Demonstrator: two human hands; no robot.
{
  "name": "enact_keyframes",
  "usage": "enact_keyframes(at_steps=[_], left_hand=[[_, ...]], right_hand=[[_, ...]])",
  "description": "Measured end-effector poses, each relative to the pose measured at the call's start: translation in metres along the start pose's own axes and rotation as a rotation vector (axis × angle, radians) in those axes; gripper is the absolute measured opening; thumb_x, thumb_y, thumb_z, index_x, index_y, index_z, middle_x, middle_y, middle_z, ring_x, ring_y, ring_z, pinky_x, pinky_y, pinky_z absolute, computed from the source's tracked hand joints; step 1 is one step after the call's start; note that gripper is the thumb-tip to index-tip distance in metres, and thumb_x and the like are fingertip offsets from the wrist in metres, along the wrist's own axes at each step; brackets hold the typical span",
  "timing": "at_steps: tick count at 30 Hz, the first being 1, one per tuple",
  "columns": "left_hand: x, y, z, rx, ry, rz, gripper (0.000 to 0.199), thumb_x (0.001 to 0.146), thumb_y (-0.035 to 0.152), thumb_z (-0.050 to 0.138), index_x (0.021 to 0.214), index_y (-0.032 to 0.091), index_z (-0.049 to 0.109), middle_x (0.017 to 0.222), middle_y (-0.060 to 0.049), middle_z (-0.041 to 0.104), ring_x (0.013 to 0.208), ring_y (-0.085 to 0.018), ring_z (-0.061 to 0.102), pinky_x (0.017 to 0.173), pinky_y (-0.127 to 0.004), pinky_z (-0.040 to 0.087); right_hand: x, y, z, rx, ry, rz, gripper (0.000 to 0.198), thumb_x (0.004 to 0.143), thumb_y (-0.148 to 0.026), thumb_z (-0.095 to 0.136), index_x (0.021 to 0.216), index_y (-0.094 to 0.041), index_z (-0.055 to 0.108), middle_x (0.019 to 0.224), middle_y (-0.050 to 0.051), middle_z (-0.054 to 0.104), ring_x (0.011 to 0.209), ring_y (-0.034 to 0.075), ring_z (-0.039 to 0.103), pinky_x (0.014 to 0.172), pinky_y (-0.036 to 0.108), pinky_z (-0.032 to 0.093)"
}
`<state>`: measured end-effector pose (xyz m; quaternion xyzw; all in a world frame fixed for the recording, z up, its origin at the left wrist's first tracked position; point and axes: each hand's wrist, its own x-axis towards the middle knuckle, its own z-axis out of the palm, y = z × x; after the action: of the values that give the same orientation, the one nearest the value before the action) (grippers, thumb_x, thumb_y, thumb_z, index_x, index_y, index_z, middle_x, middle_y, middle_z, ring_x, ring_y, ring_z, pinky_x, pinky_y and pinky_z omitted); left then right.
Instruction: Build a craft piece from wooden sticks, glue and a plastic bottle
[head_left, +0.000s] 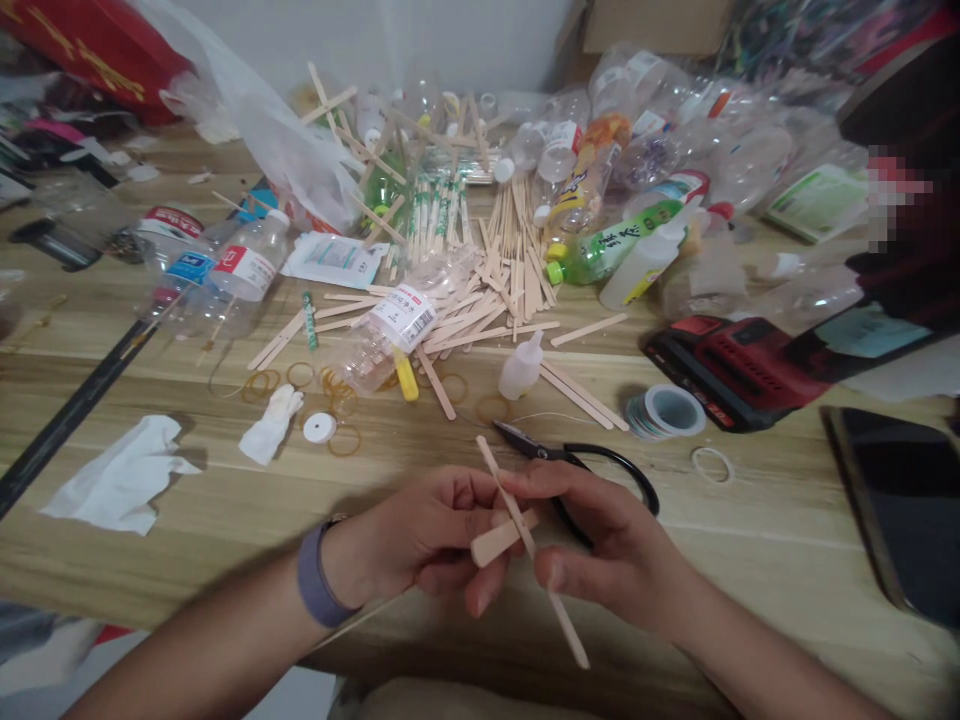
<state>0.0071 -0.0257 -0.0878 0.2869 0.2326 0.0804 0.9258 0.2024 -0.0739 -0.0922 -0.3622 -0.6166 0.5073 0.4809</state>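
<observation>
In front of me, above the table's near edge, two wooden craft sticks cross each other. My left hand (442,535) pinches the short-looking craft stick (493,545), whose rounded end points toward me. Between thumb and fingers, my right hand (607,540) grips the longer craft stick (564,625), which slants across the other. Whether the two are joined where they cross I cannot tell. A thin pale strip (367,618) sticks out below my left wrist; its other end is hidden. Black-handled scissors (611,465) lie just behind my right hand, partly covered by it.
Loose craft sticks (517,265) are heaped mid-table, with a clear plastic bottle (397,318) and small glue bottle (521,367) nearby. To the right are a thread spool (665,411), a red-black power drill (742,365) and a phone (904,500). Tissue (124,475) lies left.
</observation>
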Motion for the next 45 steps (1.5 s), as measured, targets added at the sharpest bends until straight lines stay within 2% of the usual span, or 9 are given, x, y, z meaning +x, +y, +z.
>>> enact_keyframes(at_steps=[3, 9, 13, 17, 24, 34, 45], left_hand=[[-0.0001, 0.0002, -0.0003, -0.003, -0.003, -0.005, 0.026, 0.083, 0.039, 0.069, 0.092, 0.015, 0.064, 0.051, 0.002, 0.063, 0.028, -0.003, 0.033, 0.028, -0.017, 0.015], [-0.0008, -0.0005, -0.0015, 0.004, -0.01, -0.004, 0.024, 0.082, 0.035, 0.071, 0.094, 0.015, 0.063, 0.052, 0.003, 0.064, 0.028, -0.003, 0.033, 0.028, -0.017, 0.014], [-0.001, 0.0004, 0.0002, 0.005, 0.005, -0.012, 0.024, 0.083, 0.034, 0.07, 0.095, 0.014, 0.063, 0.052, 0.003, 0.064, 0.028, -0.003, 0.032, 0.029, -0.017, 0.014], [0.0002, 0.0007, 0.0014, -0.004, 0.002, 0.01, 0.031, 0.08, 0.04, 0.073, 0.093, 0.013, 0.063, 0.05, 0.002, 0.063, 0.027, -0.003, 0.032, 0.028, -0.018, 0.013], [0.0008, -0.0002, 0.0002, 0.013, 0.019, -0.003, 0.034, 0.082, 0.046, 0.071, 0.091, 0.014, 0.061, 0.05, 0.003, 0.063, 0.028, -0.004, 0.034, 0.029, -0.018, 0.015], [0.001, -0.0012, 0.0001, 0.014, 0.028, -0.009, 0.038, 0.078, 0.049, 0.073, 0.089, 0.014, 0.062, 0.05, 0.002, 0.062, 0.028, -0.004, 0.033, 0.029, -0.017, 0.015], [0.0016, -0.0029, -0.0015, 0.0, 0.013, 0.008, 0.04, 0.075, 0.049, 0.076, 0.088, 0.014, 0.062, 0.051, 0.002, 0.062, 0.028, -0.004, 0.033, 0.029, -0.019, 0.014]], right_hand=[[-0.0001, 0.0014, 0.0009, 0.005, -0.002, 0.001, 0.045, 0.08, -0.04, 0.077, 0.123, -0.042, 0.064, 0.105, 0.0, 0.073, 0.095, 0.016, 0.069, 0.085, 0.03, 0.054], [-0.0011, 0.0039, 0.0016, 0.035, -0.004, 0.008, 0.044, 0.08, -0.04, 0.077, 0.122, -0.043, 0.065, 0.107, -0.001, 0.073, 0.097, 0.015, 0.068, 0.087, 0.028, 0.053], [-0.001, 0.0033, 0.0013, 0.025, -0.003, 0.007, 0.044, 0.08, -0.038, 0.077, 0.122, -0.041, 0.065, 0.107, 0.001, 0.073, 0.097, 0.016, 0.069, 0.087, 0.03, 0.054], [-0.001, 0.0023, 0.0014, 0.026, 0.002, -0.002, 0.044, 0.08, -0.036, 0.078, 0.122, -0.039, 0.066, 0.111, 0.003, 0.074, 0.098, 0.019, 0.07, 0.087, 0.034, 0.055], [-0.0037, 0.0047, 0.0, -0.01, 0.01, -0.007, 0.045, 0.08, -0.036, 0.078, 0.122, -0.04, 0.065, 0.114, 0.003, 0.074, 0.099, 0.02, 0.07, 0.088, 0.034, 0.055], [-0.0052, 0.0055, 0.0011, -0.036, 0.02, -0.017, 0.046, 0.079, -0.04, 0.077, 0.124, -0.041, 0.064, 0.109, 0.003, 0.073, 0.099, 0.02, 0.069, 0.087, 0.034, 0.055], [-0.0096, 0.009, -0.0016, -0.081, 0.02, -0.026, 0.047, 0.081, -0.043, 0.075, 0.126, -0.042, 0.063, 0.116, 0.005, 0.072, 0.105, 0.023, 0.068, 0.09, 0.039, 0.055]])
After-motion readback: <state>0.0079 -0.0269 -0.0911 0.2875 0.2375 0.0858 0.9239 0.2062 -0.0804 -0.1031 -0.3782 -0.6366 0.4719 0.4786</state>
